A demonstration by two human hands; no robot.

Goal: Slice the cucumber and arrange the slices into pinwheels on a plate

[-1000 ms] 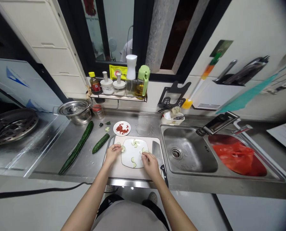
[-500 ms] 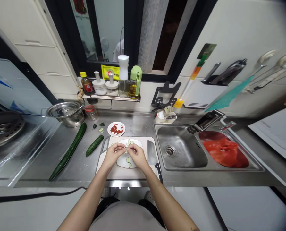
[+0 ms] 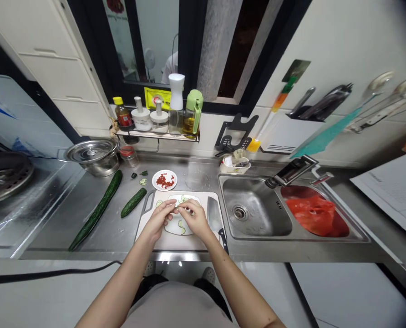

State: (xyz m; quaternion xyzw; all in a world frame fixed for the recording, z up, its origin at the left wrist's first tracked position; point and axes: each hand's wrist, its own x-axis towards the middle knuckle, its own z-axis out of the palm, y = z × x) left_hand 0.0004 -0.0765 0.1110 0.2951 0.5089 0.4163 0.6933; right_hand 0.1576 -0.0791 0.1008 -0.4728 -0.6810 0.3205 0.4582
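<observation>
My left hand and my right hand meet above a white plate, fingertips pinched together. What they hold between them is too small to make out. Several thin cucumber slices lie on the plate, which rests on a pale cutting board. A wide-bladed kitchen knife lies along the board's right side. Left of the board are a cut length of cucumber and a long whole cucumber. Behind the board stands a small white dish of chopped red pieces.
To the right is a steel sink with a faucet and a red plastic bag in its second basin. A lidded steel pot stands at the back left. Above hangs a shelf of condiment bottles.
My left hand has turned, its palm now facing up more and its fingers more spread. My right fingers stay at the left fingertips. The view has shifted slightly.
</observation>
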